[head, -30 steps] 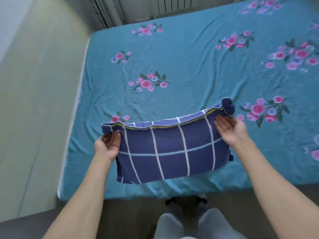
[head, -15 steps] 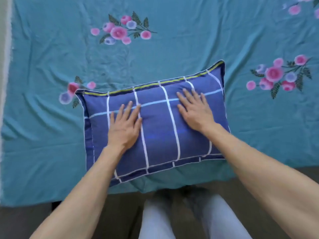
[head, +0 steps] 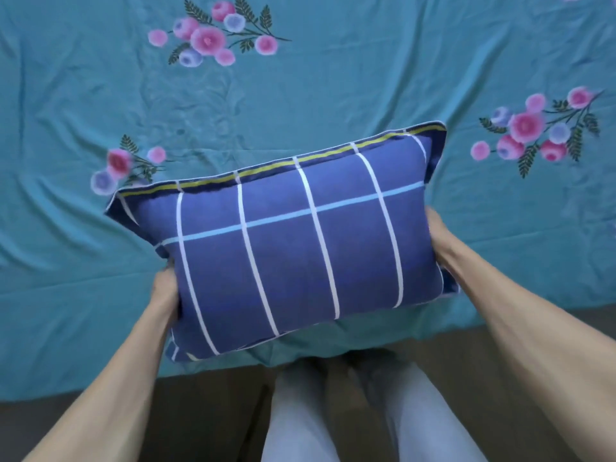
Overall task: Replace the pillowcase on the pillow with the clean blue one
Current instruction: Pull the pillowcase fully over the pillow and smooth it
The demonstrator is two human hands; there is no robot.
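Held at frame centre: plump navy pillow in white-checked pillowcase [head: 286, 248] — left hand [head: 165, 290] and right hand [head: 438, 238] gripping its short ends. Probably light, soft, squashy — best gripped there.

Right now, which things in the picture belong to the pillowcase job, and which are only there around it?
Part of the job:
- pillow in the blue checked pillowcase
- left hand, holding its left end
- right hand, holding its right end

Only around:
- teal floral bed sheet
- dark floor
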